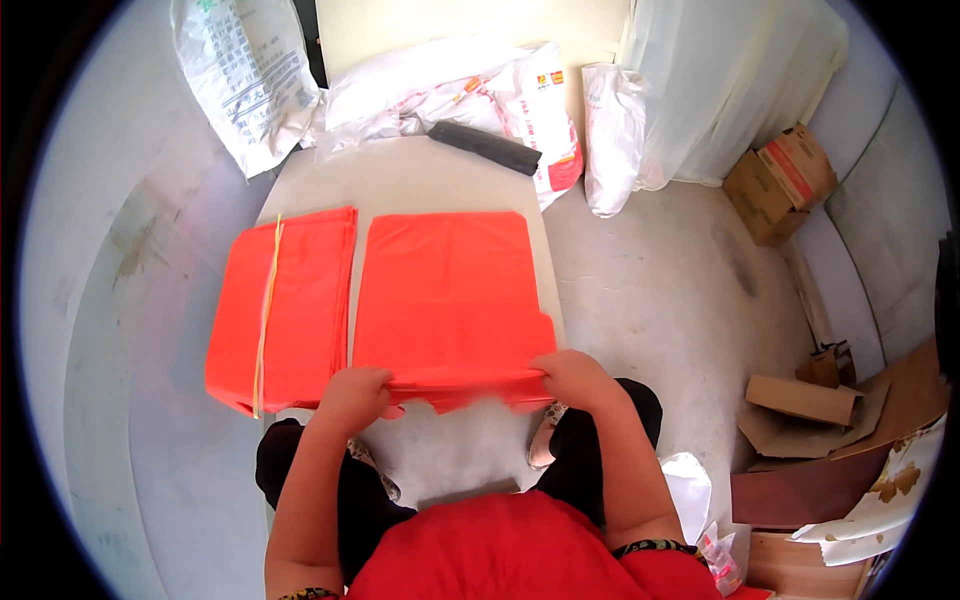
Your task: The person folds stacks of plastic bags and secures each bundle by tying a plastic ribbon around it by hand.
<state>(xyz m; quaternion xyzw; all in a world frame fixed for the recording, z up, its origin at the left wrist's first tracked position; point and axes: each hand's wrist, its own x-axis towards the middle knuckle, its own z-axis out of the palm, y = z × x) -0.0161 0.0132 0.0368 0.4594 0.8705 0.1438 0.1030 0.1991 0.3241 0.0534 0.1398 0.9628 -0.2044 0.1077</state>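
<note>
A flat stack of red plastic bags [450, 280] lies in front of me on the table, its near edge hanging slightly over the table's front. My left hand [355, 398] pinches the near left corner of the top bag, with the fingers closed. At the near right corner, my right hand [578, 378] is closed on the same bag's edge. The edge between the two hands is blurred and ragged. Left of this stack sits a second, thicker pile of red plastic bags [310, 310], with a yellow strap [267, 310] running lengthwise over it.
On the pale table [330, 180] a dark grey roll [485, 148] lies at the back, by white printed sacks [420, 95]. Another white sack [613, 140] stands on the floor to the right. Cardboard boxes [770, 190] and a flattened carton [810, 410] are along the right wall.
</note>
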